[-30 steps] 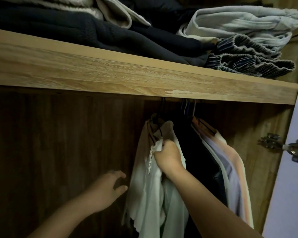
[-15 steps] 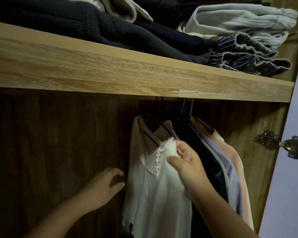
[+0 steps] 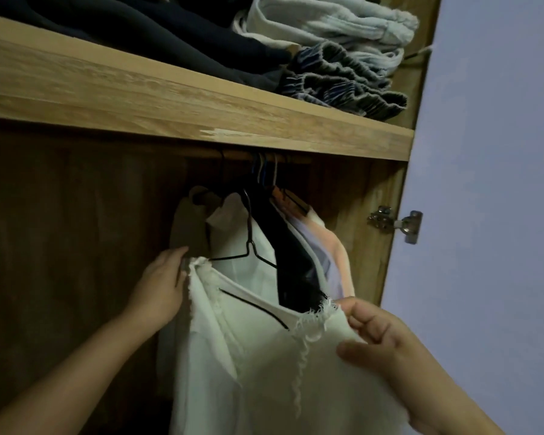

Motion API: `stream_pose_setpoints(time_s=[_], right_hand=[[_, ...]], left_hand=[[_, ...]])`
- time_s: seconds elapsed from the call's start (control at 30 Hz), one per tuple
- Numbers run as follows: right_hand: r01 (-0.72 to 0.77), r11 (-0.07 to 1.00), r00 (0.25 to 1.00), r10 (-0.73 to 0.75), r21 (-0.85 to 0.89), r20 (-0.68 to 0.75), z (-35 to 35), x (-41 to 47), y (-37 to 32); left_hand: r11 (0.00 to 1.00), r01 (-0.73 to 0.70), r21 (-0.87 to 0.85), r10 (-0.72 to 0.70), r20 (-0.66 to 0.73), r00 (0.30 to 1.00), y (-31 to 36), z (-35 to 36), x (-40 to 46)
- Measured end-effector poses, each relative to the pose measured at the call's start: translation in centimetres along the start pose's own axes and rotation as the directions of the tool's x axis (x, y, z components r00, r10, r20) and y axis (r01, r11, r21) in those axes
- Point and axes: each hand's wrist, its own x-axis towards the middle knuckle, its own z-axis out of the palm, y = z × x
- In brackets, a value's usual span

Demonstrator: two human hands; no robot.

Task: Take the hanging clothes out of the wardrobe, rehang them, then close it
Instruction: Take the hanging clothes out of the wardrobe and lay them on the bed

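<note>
A white frilled garment [image 3: 264,365] on a thin black wire hanger [image 3: 248,246] hangs low and forward, below the rail [image 3: 239,154] under the wooden shelf. My right hand [image 3: 387,343] pinches its right shoulder edge. My left hand [image 3: 162,284] holds its left shoulder from the side. Behind it hang a beige garment [image 3: 186,227], another white one [image 3: 258,243], a black one [image 3: 292,262] and pale lilac and peach tops [image 3: 324,246].
The wooden shelf [image 3: 170,98] overhead carries folded dark clothes [image 3: 157,29], pale folded items [image 3: 327,20] and striped ruffled fabric [image 3: 339,83]. A metal hinge [image 3: 396,222] sits on the right side panel, with the open pale door [image 3: 490,183] beyond it.
The white garment has come down and forward toward me. My left hand moved up and right to take its left shoulder; my right hand moved down and right with the other shoulder.
</note>
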Motion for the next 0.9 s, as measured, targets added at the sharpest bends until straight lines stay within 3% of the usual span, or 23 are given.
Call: stream_pose_setpoints(time_s=[0.1, 0.3, 0.5, 0.6, 0.7, 0.77, 0.9], right_hand=[[0.001, 1.000, 1.000, -0.001, -0.010, 0.011, -2.1, -4.1, -1.3], [0.000, 0.996, 0.997, -0.008, -0.089, -0.083, -6.5, -12.5, -2.6], [-0.059, 0.963, 0.972, -0.005, -0.262, -0.235, -11.0, -21.1, -3.7], [-0.164, 0.881, 0.922, -0.024, -0.443, -0.387, -12.9, -25.1, -3.9], [-0.285, 0.719, 0.859, -0.102, -0.634, -0.501, -14.1, -28.6, -4.1], [-0.337, 0.665, 0.812, -0.152, -0.667, -0.563, -14.5, -30.8, -4.4], [-0.418, 0.672, 0.667, -0.229, -0.611, -0.709, -14.5, -34.4, -5.2]], left_hand=[[0.996, -0.080, 0.050, 0.074, 0.103, 0.992, 1.5, 1.0, -1.2], [0.933, -0.360, 0.013, 0.357, 0.104, 0.928, 8.5, 2.4, -5.5], [0.903, -0.405, -0.144, 0.425, 0.155, 0.892, 14.1, 5.3, -11.5], [0.882, -0.447, -0.147, 0.466, 0.138, 0.874, 17.0, 6.5, -14.2], [0.873, -0.468, -0.140, 0.482, 0.100, 0.870, 19.9, 8.0, -16.4], [0.854, -0.495, -0.162, 0.513, 0.096, 0.853, 22.0, 8.7, -17.4], [0.749, -0.590, -0.301, 0.632, 0.059, 0.772, 26.1, 9.7, -18.7]])
